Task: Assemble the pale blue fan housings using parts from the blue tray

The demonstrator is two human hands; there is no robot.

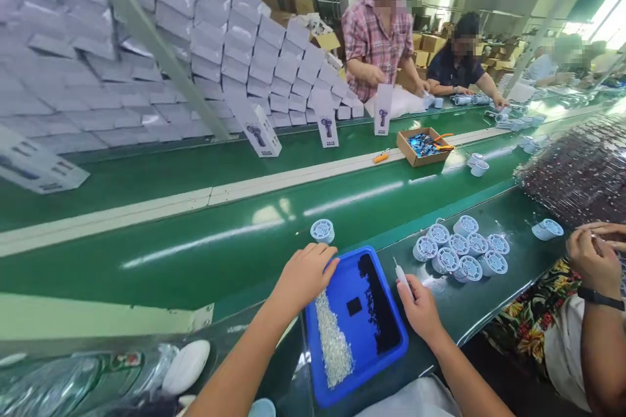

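My left hand (308,272) reaches over the top left corner of a blue tray (360,332), its fingers bent near a round white part (322,230) on the green belt; whether it grips anything is hidden. To the right of the tray, my right hand (419,303) is closed around a thin white tool (402,275) with its tip pointing up. Small clear pieces (334,348) lie along the tray's left side and small black pieces (384,313) along its right, with a black square (354,306) between them.
Several round white parts (460,245) stand right of the tray. Beyond the belt (264,221) are a cardboard box (424,147) of blue pieces, an orange tool (380,158) and stacked white boxes (195,32). A co-worker's hands (594,254) are at the right; other people stand or sit behind.
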